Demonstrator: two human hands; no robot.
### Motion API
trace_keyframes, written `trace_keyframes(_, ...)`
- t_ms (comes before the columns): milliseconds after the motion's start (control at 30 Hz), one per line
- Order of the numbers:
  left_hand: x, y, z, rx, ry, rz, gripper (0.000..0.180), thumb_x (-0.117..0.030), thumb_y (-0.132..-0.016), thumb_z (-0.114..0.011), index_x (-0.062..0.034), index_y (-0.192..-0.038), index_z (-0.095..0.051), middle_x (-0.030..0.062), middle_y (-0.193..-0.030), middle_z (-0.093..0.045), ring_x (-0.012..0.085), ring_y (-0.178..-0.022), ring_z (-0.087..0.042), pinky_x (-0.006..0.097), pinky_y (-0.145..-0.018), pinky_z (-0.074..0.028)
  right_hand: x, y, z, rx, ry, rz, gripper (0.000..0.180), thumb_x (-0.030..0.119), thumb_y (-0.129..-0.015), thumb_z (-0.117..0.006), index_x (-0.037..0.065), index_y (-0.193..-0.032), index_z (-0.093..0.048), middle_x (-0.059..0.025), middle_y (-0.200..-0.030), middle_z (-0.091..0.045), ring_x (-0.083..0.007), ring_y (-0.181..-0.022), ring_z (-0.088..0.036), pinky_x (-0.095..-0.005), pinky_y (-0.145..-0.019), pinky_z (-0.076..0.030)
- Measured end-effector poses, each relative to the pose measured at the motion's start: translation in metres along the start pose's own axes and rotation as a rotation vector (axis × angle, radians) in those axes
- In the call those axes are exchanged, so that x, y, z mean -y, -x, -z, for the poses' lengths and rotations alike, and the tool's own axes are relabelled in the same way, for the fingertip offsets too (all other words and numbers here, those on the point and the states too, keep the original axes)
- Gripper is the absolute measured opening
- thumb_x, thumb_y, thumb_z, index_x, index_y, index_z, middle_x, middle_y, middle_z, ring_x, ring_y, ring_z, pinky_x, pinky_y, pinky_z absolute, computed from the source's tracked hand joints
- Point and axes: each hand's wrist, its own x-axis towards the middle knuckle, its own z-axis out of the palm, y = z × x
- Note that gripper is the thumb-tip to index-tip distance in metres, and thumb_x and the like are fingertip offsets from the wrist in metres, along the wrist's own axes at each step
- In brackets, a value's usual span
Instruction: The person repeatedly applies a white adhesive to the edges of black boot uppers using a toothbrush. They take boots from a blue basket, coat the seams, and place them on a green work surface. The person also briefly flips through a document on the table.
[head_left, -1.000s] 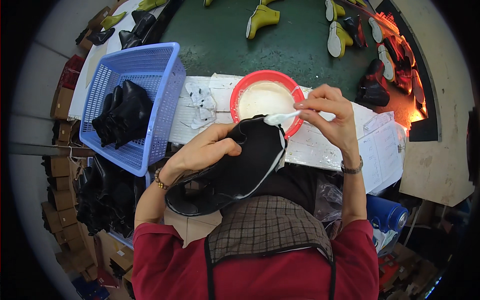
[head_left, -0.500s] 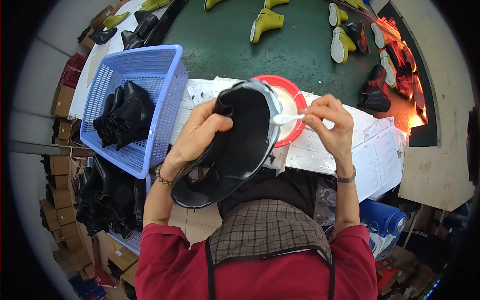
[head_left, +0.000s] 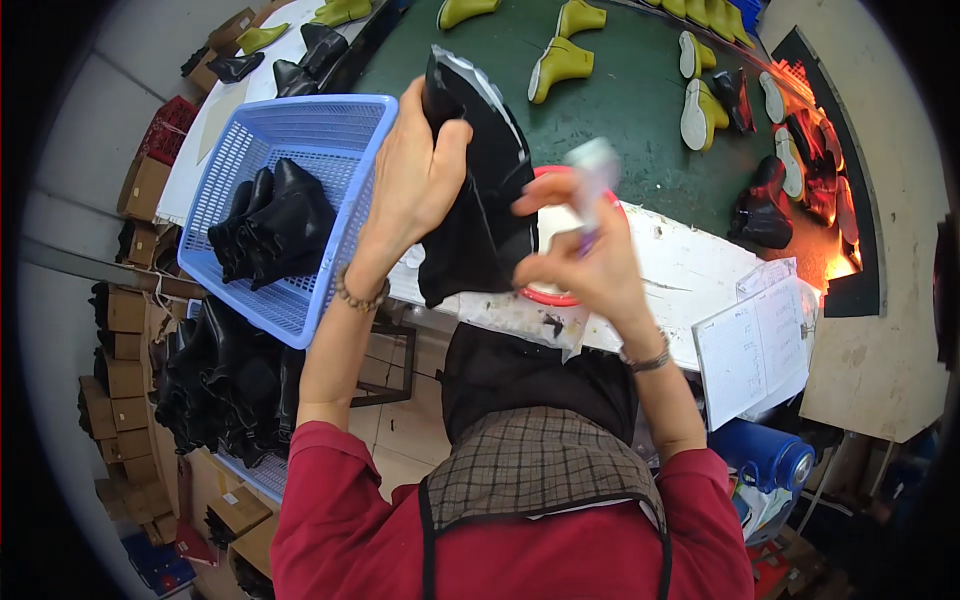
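Observation:
My left hand [head_left: 420, 185] is closed round a black boot upper [head_left: 472, 190], thumb on its near face. The upper is raised and tilted, its curved edge coated with a wet-looking whitish layer. Just right of it, my right hand [head_left: 598, 262] pinches a small white brush [head_left: 594, 165], blurred by motion, its pale end pointing up. A little purple shows between the fingers. The brush is apart from the upper. Behind my right hand, partly hidden by it and the upper, stands a red bowl [head_left: 548, 298] with creamy white liquid inside.
A blue basket [head_left: 345, 240] with black boots stands left; more black boots [head_left: 225, 385] pile below it. Yellow-green boots [head_left: 560, 68] stand on the green conveyor surface [head_left: 620, 120], beside a glowing heater [head_left: 840, 240] at right. Papers [head_left: 755, 340] and a blue flask [head_left: 765, 455] lie near right.
The boot upper has been lifted and turned more edge-on by my left hand. My right hand has taken the brush off its edge and swung it upright. The view has shifted slightly.

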Motion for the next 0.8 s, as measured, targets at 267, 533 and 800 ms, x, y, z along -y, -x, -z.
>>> trace_keyframes(267,0.008,0.012,0.022,0.175,0.436,-0.079,0.111,-0.025,-0.08,-0.084,0.0074,-0.159,-0.012,0.0256,-0.154,-0.04,0.0341,-0.138,-0.047,0.044,-0.114,-0.037,-0.008,-0.002,-0.025,-0.039,0.319,0.341,0.033,-0.003,-0.082,-0.076,-0.008,-0.114,-0.068,-0.015,-0.085,-0.068,-0.02,-0.069,-0.063,-0.0302,-0.063,-0.05)
trace_keyframes(533,0.03,0.082,-0.02,-0.107,-0.047,-0.262,0.105,0.006,-0.068,-0.079,-0.0001,-0.158,-0.026,0.0251,-0.144,-0.047,0.0425,-0.133,-0.047,0.044,-0.112,-0.04,-0.014,-0.003,-0.006,-0.02,0.272,0.357,0.037,0.005,-0.079,-0.084,-0.001,-0.113,-0.072,-0.0113,-0.092,-0.072,-0.0165,-0.078,-0.065,-0.0296,-0.067,-0.05)
trace_keyframes(800,0.049,0.096,0.0,-0.118,-0.032,-0.223,0.086,0.018,-0.07,-0.064,0.0001,-0.151,-0.043,0.0212,-0.139,-0.058,0.0383,-0.127,-0.057,0.041,-0.11,-0.043,-0.061,0.032,0.078,-0.16,1.454,0.044,0.022,0.029,-0.085,-0.077,0.013,-0.1,-0.08,-0.0064,-0.085,-0.061,-0.023,-0.077,-0.066,-0.0389,-0.062,-0.05)
